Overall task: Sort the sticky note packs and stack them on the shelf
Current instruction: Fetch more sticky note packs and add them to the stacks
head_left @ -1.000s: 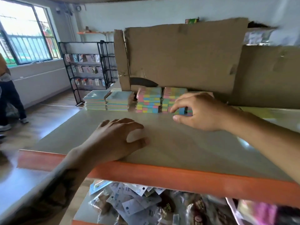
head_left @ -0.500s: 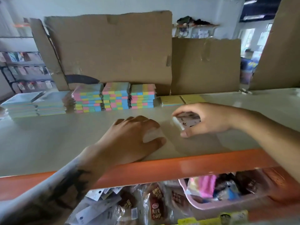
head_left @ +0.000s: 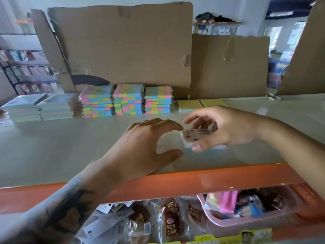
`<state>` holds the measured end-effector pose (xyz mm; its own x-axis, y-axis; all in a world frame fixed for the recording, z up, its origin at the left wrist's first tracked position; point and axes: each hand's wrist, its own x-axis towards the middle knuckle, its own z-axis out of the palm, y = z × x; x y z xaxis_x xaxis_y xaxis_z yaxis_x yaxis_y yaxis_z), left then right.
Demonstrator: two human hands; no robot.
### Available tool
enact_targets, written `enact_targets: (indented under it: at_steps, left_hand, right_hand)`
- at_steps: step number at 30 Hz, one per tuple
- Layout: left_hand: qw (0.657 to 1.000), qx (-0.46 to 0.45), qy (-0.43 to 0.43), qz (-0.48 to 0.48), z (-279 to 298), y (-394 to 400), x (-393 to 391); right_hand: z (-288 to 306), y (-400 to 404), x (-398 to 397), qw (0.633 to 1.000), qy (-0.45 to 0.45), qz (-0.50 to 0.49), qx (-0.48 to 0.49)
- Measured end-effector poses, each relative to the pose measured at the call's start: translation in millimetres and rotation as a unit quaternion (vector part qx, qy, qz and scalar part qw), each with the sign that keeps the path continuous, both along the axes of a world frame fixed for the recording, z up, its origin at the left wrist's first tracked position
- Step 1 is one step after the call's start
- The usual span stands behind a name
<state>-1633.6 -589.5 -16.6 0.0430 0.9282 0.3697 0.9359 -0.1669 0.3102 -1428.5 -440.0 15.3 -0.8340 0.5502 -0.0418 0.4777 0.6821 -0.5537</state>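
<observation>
My right hand grips a small sticky note pack with a printed top and pastel edges, low over the shelf top. My left hand rests on the shelf just left of the pack, fingers spread and curved, fingertips close to the pack's left edge. Along the back stand three stacks of multicoloured sticky note packs. Left of them lie two stacks of pale blue-green packs. Flat yellow packs lie to the right of the coloured stacks.
Cardboard sheets stand behind the stacks as a back wall. The shelf has an orange front rail. Below it lie wrapped snack packets and a pink basket. A black wire rack stands far left.
The view swung right. My right hand left the coloured stacks and came back toward me holding a small pack, now raised slightly. My left hand lifted its fingers toward the pack.
</observation>
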Motion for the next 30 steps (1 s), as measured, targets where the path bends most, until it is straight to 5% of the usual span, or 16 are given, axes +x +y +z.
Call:
enact_targets:
  at_steps: [7, 11, 17, 21, 27, 30]
  left_hand:
    - [0.99, 0.124, -0.073, -0.017, -4.7, -0.9, -4.0]
    - [0.983, 0.109, -0.147, -0.02, -2.4, -2.8, -6.6]
    - [0.953, 0.093, -0.287, -0.017, 1.6, 0.1, -16.4]
    - [0.907, 0.072, -0.415, 0.012, 7.2, -2.3, -31.2]
    - [0.916, 0.03, -0.394, 0.069, 9.0, -25.7, -62.2]
    - [0.973, -0.013, -0.222, 0.053, 23.9, -50.1, -88.1]
  right_hand:
    - [10.2, -13.9, -13.7, 0.982, 0.123, 0.023, -0.143]
    - [11.8, -22.4, -18.4, 0.967, 0.174, 0.01, -0.184]
    - [-2.9, -40.9, -27.6, 0.954, 0.232, 0.031, 0.188]
    - [-8.0, -40.8, -40.7, 0.944, 0.168, 0.063, 0.276]
    - [1.5, -47.7, -68.0, 0.965, 0.171, 0.056, 0.191]
    - [4.2, -51.4, -87.3, 0.975, 0.159, 0.065, 0.141]
